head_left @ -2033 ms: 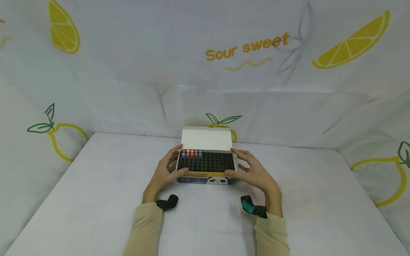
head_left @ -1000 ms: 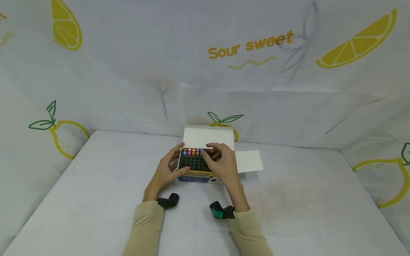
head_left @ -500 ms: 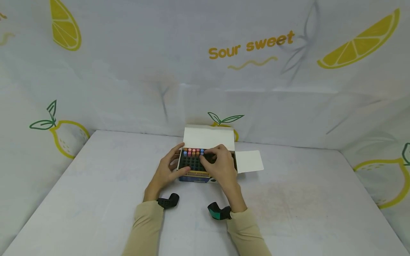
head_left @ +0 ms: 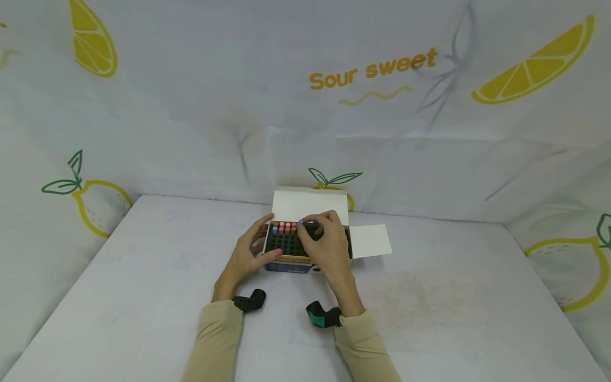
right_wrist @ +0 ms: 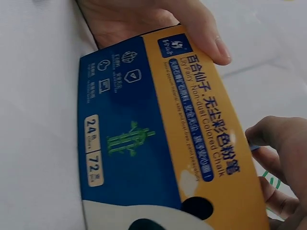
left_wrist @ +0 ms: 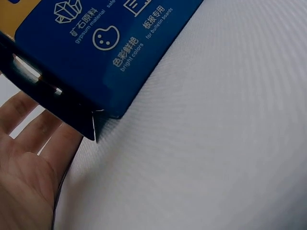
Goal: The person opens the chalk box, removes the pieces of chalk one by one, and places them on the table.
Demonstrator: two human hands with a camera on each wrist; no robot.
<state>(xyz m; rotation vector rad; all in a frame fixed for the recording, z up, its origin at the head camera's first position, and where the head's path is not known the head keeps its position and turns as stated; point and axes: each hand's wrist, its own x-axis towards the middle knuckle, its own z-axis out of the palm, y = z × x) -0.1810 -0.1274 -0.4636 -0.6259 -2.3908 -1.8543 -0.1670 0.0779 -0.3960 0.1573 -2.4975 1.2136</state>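
An open box of colored chalk (head_left: 291, 268), blue and yellow, sits on the table. Its dark tray holds short rows of colored sticks (head_left: 285, 228) at the back left, with many bare holes. My left hand (head_left: 244, 259) grips the left end, thumb on the front edge and fingers behind; in the left wrist view its fingers (left_wrist: 33, 129) show beyond the box corner. My right hand (head_left: 330, 248) pinches a blue chalk (head_left: 300, 222) between thumb and index finger over the tray. Its tip peeks out in the right wrist view as a blue chalk end (right_wrist: 254, 147).
The white lid (head_left: 310, 204) stands raised behind the tray, and a white side flap (head_left: 371, 241) juts out to the right. A white cloth covers the table (head_left: 429, 297). Behind it hangs a lemon-print cloth (head_left: 215, 106).
My right hand has left the box's right end and come over the tray to a blue chalk, which now stands higher. The side flap has swung out right. My left hand keeps its place.
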